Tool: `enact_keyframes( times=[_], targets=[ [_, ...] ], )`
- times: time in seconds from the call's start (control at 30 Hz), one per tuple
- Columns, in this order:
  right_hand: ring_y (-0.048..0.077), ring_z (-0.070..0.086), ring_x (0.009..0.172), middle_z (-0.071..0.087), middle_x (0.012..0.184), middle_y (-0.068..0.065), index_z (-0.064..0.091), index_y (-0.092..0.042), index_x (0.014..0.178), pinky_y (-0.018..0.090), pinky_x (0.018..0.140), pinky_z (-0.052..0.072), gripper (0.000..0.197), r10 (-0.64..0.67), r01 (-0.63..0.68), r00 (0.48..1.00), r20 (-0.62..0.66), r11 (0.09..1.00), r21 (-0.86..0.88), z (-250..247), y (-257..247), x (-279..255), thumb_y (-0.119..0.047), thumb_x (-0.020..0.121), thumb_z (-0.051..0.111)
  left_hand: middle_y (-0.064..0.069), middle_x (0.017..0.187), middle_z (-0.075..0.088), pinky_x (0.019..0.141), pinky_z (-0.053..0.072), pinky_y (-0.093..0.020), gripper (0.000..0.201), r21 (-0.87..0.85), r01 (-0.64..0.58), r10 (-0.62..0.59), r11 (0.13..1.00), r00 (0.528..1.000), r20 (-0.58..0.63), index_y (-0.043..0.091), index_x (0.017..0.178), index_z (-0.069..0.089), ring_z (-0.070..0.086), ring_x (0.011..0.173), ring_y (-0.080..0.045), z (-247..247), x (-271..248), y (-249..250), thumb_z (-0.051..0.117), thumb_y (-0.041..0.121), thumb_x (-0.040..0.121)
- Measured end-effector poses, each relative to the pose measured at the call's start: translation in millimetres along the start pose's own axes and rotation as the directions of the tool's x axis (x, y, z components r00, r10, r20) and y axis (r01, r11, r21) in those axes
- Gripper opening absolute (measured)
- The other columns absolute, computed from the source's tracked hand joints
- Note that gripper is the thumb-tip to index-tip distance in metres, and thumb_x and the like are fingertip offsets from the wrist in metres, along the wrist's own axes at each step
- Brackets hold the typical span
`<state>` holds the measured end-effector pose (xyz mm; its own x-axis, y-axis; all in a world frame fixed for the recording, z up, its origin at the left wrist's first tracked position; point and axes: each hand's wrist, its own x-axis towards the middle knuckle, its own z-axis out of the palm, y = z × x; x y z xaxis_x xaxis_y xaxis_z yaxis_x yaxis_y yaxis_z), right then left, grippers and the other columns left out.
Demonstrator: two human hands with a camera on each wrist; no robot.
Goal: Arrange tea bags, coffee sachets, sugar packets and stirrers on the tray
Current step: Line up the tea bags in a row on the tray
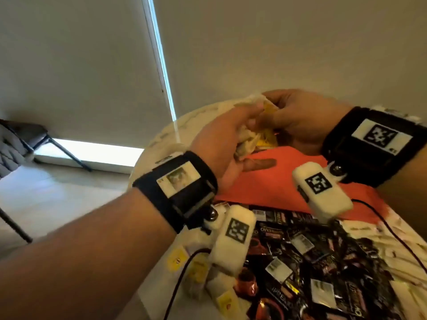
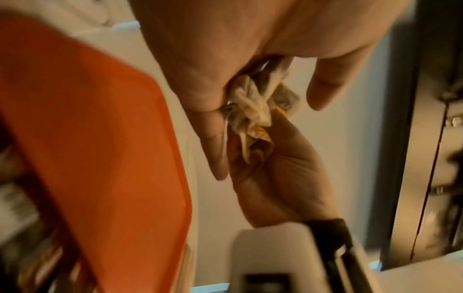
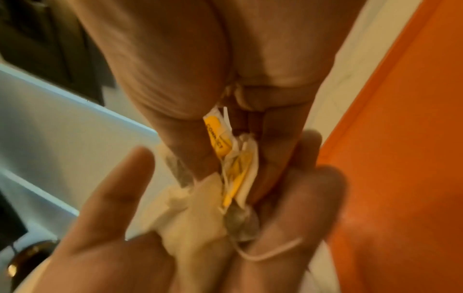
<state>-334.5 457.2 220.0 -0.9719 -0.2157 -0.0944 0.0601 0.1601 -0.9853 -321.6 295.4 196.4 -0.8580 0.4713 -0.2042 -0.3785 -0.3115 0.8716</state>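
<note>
Left hand [image 1: 221,144] and right hand [image 1: 300,121] met above the far edge of the orange tray [image 1: 265,185], both gripping one crumpled bunch of tea bags [image 3: 235,178] with yellow tags. Left fingers curled under the bunch, right thumb and fingers pinching its top. Dark coffee sachets [image 1: 323,262] heaped on the table nearer the body.

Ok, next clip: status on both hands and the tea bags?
Left hand and right hand both grip one bunch of white paper tea bags with yellow tags, above the flat orange tray. None placed visibly. Black sachets heaped nearside.
</note>
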Motion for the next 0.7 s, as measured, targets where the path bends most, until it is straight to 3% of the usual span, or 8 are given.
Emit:
enact_keyframes(
  times=[0.07,0.13,0.23,0.33,0.43,0.5,0.6,0.7],
  targets=[
    [0.035,0.069,0.089,0.069,0.105,0.022,0.062,0.002,0.121,0.043,0.08,0.061,0.031,-0.005,0.005,1.0,0.0,0.997,-0.076,5.4,13.3,-12.1,0.004,0.091,0.065,-0.016,0.111,0.063,0.071,0.066,-0.049,0.034,-0.014,0.014,-0.013,1.0,1.0,0.027,0.007,0.12,0.071,0.062,0.099,-0.037,4.5,-5.9,-15.7,0.062,0.032,0.099],
    [0.034,0.067,0.087,0.068,0.101,0.022,0.065,0.001,0.113,0.043,0.079,0.059,0.024,-0.005,-0.002,0.999,-0.04,0.986,-0.168,13.8,23.0,-26.5,0.002,0.09,0.067,-0.018,0.114,0.069,0.063,0.065,-0.043,0.029,-0.018,0.014,-0.015,1.0,0.999,-0.038,0.007,0.122,0.07,0.073,0.089,-0.031,5.5,-12.6,-31.0,0.057,0.028,0.106],
    [0.034,0.069,0.085,0.071,0.096,0.023,0.071,-0.002,0.1,0.045,0.082,0.06,0.022,0.033,-0.07,0.993,-0.116,0.943,-0.326,22.8,30.0,-47.2,-0.009,0.081,0.08,-0.019,0.118,0.069,0.056,0.063,-0.038,0.022,-0.038,0.044,-0.048,0.998,0.992,-0.114,0.007,0.118,0.067,0.073,0.085,-0.03,8.9,-22.0,-46.7,0.054,0.021,0.108],
    [0.033,0.074,0.093,0.076,0.097,0.017,0.077,-0.009,0.095,0.046,0.085,0.063,0.022,0.02,-0.092,0.986,-0.163,0.89,-0.447,19.4,33.1,-58.4,-0.018,0.078,0.086,-0.019,0.107,0.07,0.06,0.066,-0.039,0.015,-0.032,0.036,-0.04,0.999,0.989,-0.145,0.007,0.104,0.064,0.072,0.082,-0.03,16.1,-21.7,-55.3,0.052,0.015,0.109],
    [0.026,0.075,0.094,0.078,0.098,0.009,0.079,-0.012,0.1,0.039,0.083,0.064,0.026,0.025,-0.092,0.986,-0.163,0.902,-0.421,0.3,36.9,-51.4,-0.021,0.077,0.087,-0.018,0.11,0.071,0.054,0.063,-0.035,0.014,-0.05,0.014,-0.024,0.999,0.979,-0.2,0.008,0.112,0.064,0.072,0.086,-0.031,20.5,0.4,-58.6,0.052,0.013,0.109],
    [0.026,0.074,0.098,0.078,0.104,0.009,0.077,-0.011,0.107,0.04,0.083,0.063,0.034,0.058,-0.115,0.984,-0.166,0.926,-0.361,-18.7,41.2,-35.4,-0.023,0.077,0.086,-0.016,0.11,0.072,0.052,0.061,-0.032,0.018,-0.069,-0.018,-0.001,0.997,0.965,-0.261,0.009,0.123,0.063,0.074,0.073,-0.025,17.8,22.8,-55.2,0.054,0.01,0.108],
    [0.021,0.07,0.101,0.075,0.11,0.007,0.073,-0.01,0.115,0.048,0.085,0.062,0.04,0.12,-0.165,0.976,-0.184,0.954,-0.249,-47.0,40.6,-8.3,-0.028,0.08,0.082,-0.012,0.083,0.069,0.052,0.06,-0.031,0.01,-0.091,-0.098,0.062,0.991,0.939,-0.34,0.007,0.11,0.062,0.064,0.043,-0.016,14.5,53.1,-37.5,0.052,0.009,0.108],
    [0.024,0.07,0.1,0.074,0.113,0.008,0.072,-0.01,0.114,0.051,0.089,0.06,0.033,0.199,-0.249,0.958,-0.206,0.934,-0.255,-66.3,37.0,3.4,-0.03,0.088,0.075,-0.002,0.049,0.057,0.06,0.06,-0.033,0.014,-0.088,-0.098,0.061,0.991,0.933,-0.355,0.009,0.098,0.058,0.054,0.034,-0.012,18.4,61.4,-16.9,0.05,0.012,0.109]
  ],
)
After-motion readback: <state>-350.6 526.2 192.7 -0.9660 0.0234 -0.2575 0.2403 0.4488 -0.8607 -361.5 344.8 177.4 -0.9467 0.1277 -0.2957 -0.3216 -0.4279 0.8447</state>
